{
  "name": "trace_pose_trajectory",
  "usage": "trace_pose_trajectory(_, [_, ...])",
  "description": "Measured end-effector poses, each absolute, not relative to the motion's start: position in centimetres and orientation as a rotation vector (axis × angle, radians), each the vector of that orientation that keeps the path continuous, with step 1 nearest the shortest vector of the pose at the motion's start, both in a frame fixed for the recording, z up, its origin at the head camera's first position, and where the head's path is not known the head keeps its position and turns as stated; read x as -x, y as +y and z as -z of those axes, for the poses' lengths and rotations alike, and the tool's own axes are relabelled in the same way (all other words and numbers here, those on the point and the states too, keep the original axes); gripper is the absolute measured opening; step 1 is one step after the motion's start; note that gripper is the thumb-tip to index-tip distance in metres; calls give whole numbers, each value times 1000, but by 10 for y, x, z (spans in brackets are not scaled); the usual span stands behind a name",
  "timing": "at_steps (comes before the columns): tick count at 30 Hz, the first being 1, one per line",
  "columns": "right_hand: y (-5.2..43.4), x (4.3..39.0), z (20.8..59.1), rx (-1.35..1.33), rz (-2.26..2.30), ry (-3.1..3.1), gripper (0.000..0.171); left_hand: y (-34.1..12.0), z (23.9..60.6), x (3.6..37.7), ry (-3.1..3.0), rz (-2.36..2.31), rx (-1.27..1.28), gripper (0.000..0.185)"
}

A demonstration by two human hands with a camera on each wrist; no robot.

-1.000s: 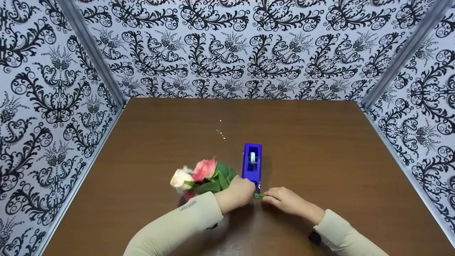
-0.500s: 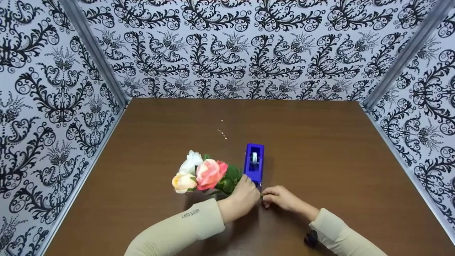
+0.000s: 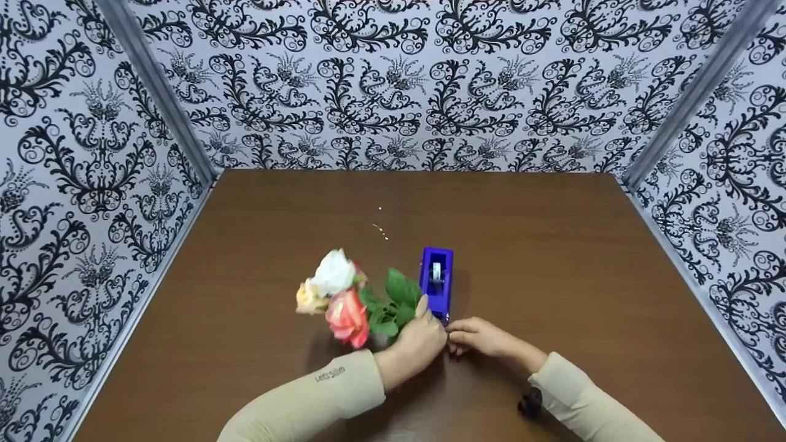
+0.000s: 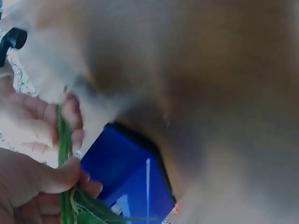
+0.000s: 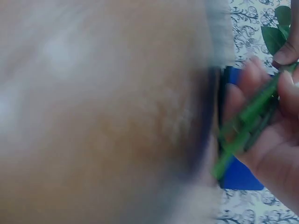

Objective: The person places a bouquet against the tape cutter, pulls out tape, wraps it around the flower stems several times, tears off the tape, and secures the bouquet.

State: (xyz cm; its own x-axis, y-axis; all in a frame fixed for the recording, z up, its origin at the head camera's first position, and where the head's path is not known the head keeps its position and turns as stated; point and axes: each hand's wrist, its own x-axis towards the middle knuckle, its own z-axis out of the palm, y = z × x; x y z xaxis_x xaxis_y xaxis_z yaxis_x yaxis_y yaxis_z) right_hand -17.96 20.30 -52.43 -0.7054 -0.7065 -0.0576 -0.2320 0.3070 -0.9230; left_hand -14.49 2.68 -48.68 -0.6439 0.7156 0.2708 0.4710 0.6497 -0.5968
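Note:
A bouquet of roses, white [image 3: 334, 272], coral [image 3: 348, 317] and cream [image 3: 311, 297], leans to the left with its green leaves [image 3: 402, 288] near my left hand [image 3: 419, 341]. That hand grips the green stems [image 4: 65, 140], its thumb across them in the left wrist view. At the lower ends of the stems, my right hand [image 3: 482, 336] has its fingers and thumb around them; the right wrist view shows the cut ends sticking out past the fingers. Just beyond both hands stands a blue tape dispenser [image 3: 438, 298] with a small roll of clear tape [image 3: 436, 272].
Brown wooden table [image 3: 552, 245] under everything, with patterned walls [image 3: 393, 92] at the back and sides. Small whitish specks [image 3: 382, 232] lie behind the bouquet. A black object [image 3: 530, 403] shows beside the right sleeve.
The bouquet has turned in my left hand, bringing the white rose up to the back and the coral one to the front. My right hand has moved slightly left, closer to the left hand.

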Motion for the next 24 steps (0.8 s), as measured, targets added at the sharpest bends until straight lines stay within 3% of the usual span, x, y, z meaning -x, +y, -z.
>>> trace_pose_trajectory(6, [205,174,527,833,1429,2268,24,23,499,119,-2185,-329,987,20])
trace_pose_trajectory(8, [205,172,527,825,1447,2285,25,24,503,110,-2401,80,1111,14])
trace_pose_trajectory(10, [205,171,526,798,1480,2275,25,26,508,107,-2680,793,1097,10])
trace_pose_trajectory(13, [204,170,526,730,1539,2223,25,30,519,114,-2660,1999,492,16])
trace_pose_trajectory(16, [201,168,529,720,1580,2189,23,35,527,127,-2228,2546,-66,27])
trace_pose_trajectory(21, [194,166,531,702,1633,2222,21,42,527,138,-1859,2792,-352,33])
trace_pose_trajectory(24, [189,163,530,693,1580,2379,21,45,523,139,-1744,2867,-447,27])
